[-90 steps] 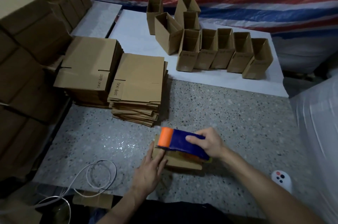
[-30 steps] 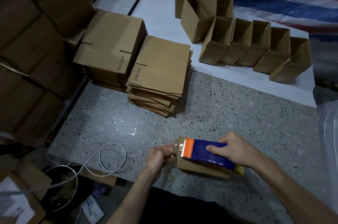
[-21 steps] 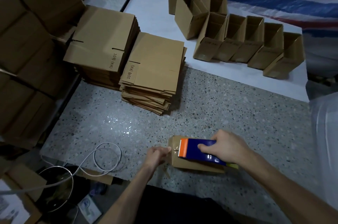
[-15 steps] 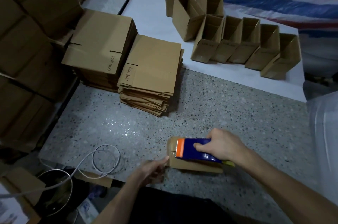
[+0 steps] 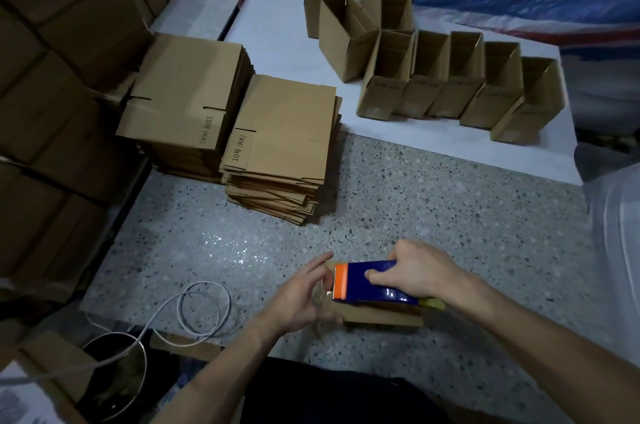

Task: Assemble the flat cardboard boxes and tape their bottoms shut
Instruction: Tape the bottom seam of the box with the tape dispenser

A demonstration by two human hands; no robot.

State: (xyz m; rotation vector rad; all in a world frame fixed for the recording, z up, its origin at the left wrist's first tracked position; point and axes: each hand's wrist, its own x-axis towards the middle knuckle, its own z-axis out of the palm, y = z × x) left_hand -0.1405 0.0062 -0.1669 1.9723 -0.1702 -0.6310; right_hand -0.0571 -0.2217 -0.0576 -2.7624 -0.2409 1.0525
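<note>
My right hand [image 5: 415,271] grips tape gun [image 5: 374,281] on box [image 5: 381,314], left hand [image 5: 304,292] open, steadying. Finished boxes [image 5: 450,77] lined up, two flat stacks [image 5: 284,133] left lol.

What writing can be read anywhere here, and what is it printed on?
"10호 (KK)": top sheet of the left stack of flat boxes.
"10호 (KK)": top sheet of the right stack of flat boxes.
Dark print on the assembled boxes: too blurred to read.

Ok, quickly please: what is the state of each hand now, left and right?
Left hand: open, fingers at the end of the cardboard box.
Right hand: closed around the blue tape dispenser.
</note>
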